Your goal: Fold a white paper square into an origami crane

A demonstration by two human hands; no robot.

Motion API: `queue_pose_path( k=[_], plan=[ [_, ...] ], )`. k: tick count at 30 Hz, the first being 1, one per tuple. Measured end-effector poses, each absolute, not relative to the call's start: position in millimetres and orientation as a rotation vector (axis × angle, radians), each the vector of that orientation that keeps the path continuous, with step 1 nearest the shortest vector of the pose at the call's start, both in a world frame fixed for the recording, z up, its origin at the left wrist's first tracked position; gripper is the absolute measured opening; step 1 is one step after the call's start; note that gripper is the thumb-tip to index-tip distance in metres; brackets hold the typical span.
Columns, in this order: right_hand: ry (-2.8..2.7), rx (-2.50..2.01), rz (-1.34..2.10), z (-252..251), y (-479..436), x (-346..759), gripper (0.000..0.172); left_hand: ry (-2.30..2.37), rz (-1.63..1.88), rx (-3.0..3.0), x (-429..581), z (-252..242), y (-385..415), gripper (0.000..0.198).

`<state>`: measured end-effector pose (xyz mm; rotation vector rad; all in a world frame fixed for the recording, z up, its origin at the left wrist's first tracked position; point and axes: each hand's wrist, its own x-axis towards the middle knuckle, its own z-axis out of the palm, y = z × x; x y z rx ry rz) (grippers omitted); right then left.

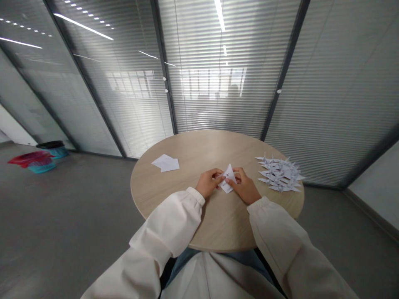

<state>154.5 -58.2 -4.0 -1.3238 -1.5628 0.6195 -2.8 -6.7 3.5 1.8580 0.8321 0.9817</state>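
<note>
Between my two hands is a small folded piece of white paper, diamond-shaped, with dark printed marks on its face. My left hand pinches its left edge, thumb on top. On the right side my right hand grips it the same way, its thumb pressed on the printed face. The fingers behind the paper are partly hidden. Both hands are just over the middle of the round wooden table. To the right lies a pile of folded white paper cranes. Some flat white paper sheets lie to the left.
Glass partition panels with blinds stand right behind the table. On the grey floor at far left are a blue bin with a red bag and another with a black liner. The table's near edge meets my lap.
</note>
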Motion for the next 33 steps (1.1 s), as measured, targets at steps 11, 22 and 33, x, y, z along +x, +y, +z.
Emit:
queue_pose_path(
  k=[11, 22, 33],
  plan=[
    [-1.586, -1.311, 0.486, -8.2, -55.0, 155.1, 0.039, 0.865, 0.886, 1.904, -3.1, 7.0, -11.1, 0.027],
    [-1.571, -1.285, 0.420, -5.8, -57.4, 154.5, 0.039, 0.843, 0.783, 1.982, -2.4, 5.8, -14.4, 0.029],
    [-1.520, -1.234, 0.409, -8.2, -53.4, 156.5, 0.029, 0.955, 0.903, 2.054, -4.4, 7.0, -9.6, 0.030]
  ],
)
